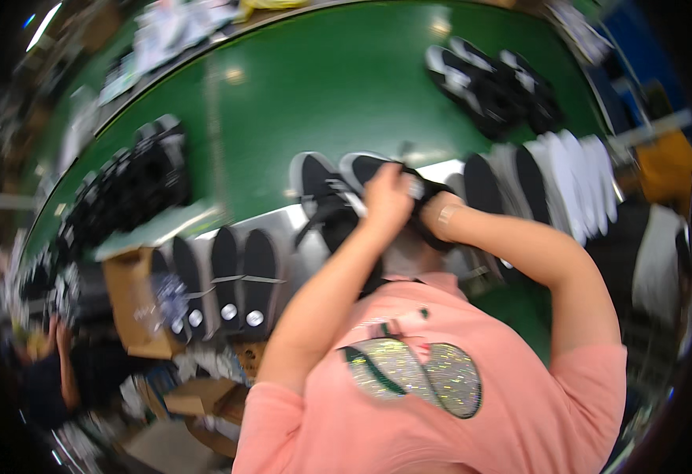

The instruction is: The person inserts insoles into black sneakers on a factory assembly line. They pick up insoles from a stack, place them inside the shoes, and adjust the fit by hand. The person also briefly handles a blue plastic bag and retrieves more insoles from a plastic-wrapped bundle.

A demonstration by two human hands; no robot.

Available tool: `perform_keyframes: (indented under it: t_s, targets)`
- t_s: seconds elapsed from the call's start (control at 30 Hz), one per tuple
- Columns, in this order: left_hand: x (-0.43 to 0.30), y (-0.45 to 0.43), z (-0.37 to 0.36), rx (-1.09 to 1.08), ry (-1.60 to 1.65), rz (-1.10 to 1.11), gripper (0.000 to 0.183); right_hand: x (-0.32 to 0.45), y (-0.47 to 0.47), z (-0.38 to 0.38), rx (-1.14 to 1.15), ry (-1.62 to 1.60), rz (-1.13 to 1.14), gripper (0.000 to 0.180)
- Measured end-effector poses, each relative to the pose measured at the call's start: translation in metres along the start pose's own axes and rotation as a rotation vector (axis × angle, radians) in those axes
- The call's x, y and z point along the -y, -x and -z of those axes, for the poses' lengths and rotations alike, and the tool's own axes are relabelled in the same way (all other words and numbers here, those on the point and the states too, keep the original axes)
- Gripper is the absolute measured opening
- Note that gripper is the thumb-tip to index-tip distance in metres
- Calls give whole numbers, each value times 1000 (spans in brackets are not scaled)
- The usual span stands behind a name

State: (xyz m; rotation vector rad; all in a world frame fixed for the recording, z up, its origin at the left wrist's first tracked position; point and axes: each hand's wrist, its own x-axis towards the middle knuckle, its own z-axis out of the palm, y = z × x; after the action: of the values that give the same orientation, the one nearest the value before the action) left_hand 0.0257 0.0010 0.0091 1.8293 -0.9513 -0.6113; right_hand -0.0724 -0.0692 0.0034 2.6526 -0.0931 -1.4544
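My left hand (388, 195) grips the upper of a black sneaker (362, 169) with a pale sole edge, near its laces. My right hand (436, 208) is at the shoe's heel opening, its fingers hidden by the dark upper; a band circles that wrist. Immediately left of the gripped shoe lies a second black sneaker (317, 178) with white laces, toe pointing away from me. Motion blur softens both hands and shoes.
Black insoles (224, 266) tied in pairs line the near edge at left, beside an open cardboard box (127, 302). More insoles (482, 183) stand at right. Black shoes sit on the green table (322, 77) at far right (482, 89) and left (132, 183). Another person's arms (64, 355) show far left.
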Motion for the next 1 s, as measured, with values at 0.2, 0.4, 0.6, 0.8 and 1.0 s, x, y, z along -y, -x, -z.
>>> perform_keyframes:
  t_s: [0.2,0.4,0.6,0.8,1.0]
  targets:
    - [5,5,-16,-23,101,56,16,-4,69,5,-119,-278,34,33]
    - [2,0,-20,-46,108,42,13,-15,40,-31,81,-226,28,61]
    - [-5,15,-18,-41,117,-31,15,-18,38,-36,-374,-1831,158,37]
    - [0,19,-19,110,309,-28,12,11,31,-27,-627,-2219,-154,12]
    - [7,6,3,82,333,47,16,10,32,-18,-642,-2410,35,13]
